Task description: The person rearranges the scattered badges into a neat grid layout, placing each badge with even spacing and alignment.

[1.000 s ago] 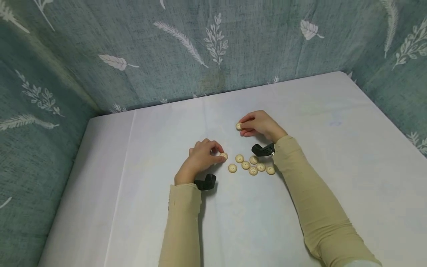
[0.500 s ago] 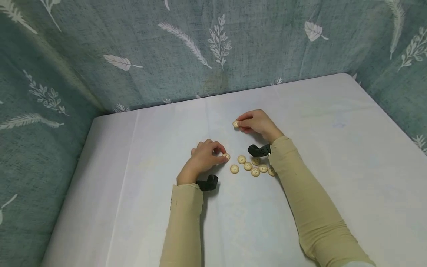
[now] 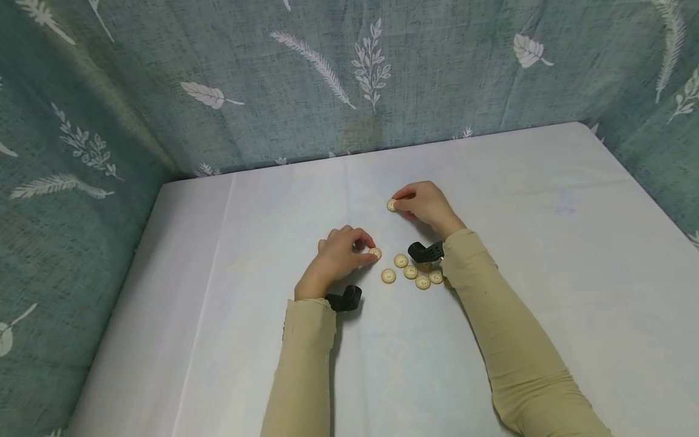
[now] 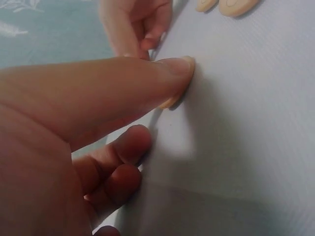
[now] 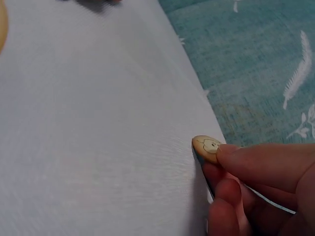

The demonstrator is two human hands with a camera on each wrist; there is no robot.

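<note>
1. L hand [image 3: 340,254]: thumb + fingertip closed to btn's thickness, pinching round tan wood-look btn [image 3: 375,253], tilted; well in from L edge of flat white cloth-covered worktop [image 3: 267,243].
2. R hand [image 3: 425,203]: same pinch on 2nd round tan btn [image 3: 391,205], nearer far edge.
3. Matching loose btns [image 3: 411,272] betw. arms, some part-hidden by R sleeve [image 3: 491,309] & black wrist cam [image 3: 424,252].

White-covered table [image 3: 262,243] before me, teal leaf-printed fabric [image 3: 448,79] hanging around 3 sides of it, pale crease [image 3: 204,303] down its left part, rounded corner [image 3: 574,130] at its far right.
</note>
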